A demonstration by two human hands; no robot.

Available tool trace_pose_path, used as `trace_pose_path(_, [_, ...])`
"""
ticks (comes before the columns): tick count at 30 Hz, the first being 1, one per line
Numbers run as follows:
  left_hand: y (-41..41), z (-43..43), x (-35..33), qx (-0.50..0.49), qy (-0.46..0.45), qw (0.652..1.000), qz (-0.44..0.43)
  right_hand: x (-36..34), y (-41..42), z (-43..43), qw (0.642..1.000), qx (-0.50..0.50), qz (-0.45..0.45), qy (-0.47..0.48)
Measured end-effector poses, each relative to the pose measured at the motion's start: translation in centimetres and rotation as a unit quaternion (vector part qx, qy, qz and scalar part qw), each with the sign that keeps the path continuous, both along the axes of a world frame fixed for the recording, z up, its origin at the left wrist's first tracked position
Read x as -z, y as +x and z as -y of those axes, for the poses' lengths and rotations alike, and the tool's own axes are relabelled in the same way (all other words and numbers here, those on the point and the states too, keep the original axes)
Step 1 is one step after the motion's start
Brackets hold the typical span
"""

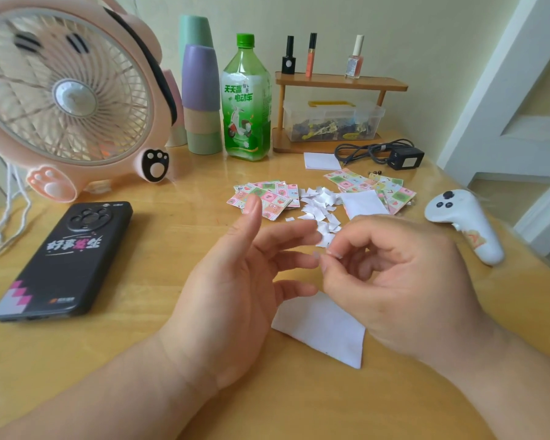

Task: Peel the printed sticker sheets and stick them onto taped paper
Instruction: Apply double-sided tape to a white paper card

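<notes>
Nearest the lens, two bare forearms reach in from the bottom edge over a wooden table [92,344]. At far left stands a pink fan [61,90] with paw-shaped feet, and in front of it a black phone [64,262] lies face down. Behind and further right are stacked cups [200,90] and a green bottle [246,100].

The left hand [235,281] is held above the table with its thumb raised and its fingers stretched loosely rightward, gripping nothing. Beyond its thumb a fanned pile of printed sticker sheets [264,198] lies flat on the wood. Below the fingertips of both hands, a white paper sheet [324,328] rests on the table, partly hidden by the right hand. Torn white scraps [321,208] are scattered between the sticker pile and the hands.

The right hand [404,281] has its fingers curled, thumb and forefinger drawn together right at a left fingertip; whether they pinch anything is too small to tell.

At the back, a wooden rack [340,84] carries small cosmetic bottles above a clear plastic box [331,122]. A second sticker pile [369,185] lies near a black charger [407,157], and a white controller [464,223] sits at far right.
</notes>
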State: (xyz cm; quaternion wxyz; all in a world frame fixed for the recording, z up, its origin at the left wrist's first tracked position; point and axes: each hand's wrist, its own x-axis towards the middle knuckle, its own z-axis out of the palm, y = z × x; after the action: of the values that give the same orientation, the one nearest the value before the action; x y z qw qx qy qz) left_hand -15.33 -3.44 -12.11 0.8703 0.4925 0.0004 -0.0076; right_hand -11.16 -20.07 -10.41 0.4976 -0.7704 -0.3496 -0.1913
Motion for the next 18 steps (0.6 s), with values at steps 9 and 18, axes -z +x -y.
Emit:
trace_pose_path(9, [1.1,-2.0,-0.2,-0.155,0.263,0.952,-0.030,0.2,3.0,0.8,0.976,0.106,-0.143,-0.122])
trace_pose_path(18, [1.0,-1.6,0.1,-0.070,0.472,0.879,0.016,1.0,5.0,0.3,0.938,0.234,-0.045,-0.250])
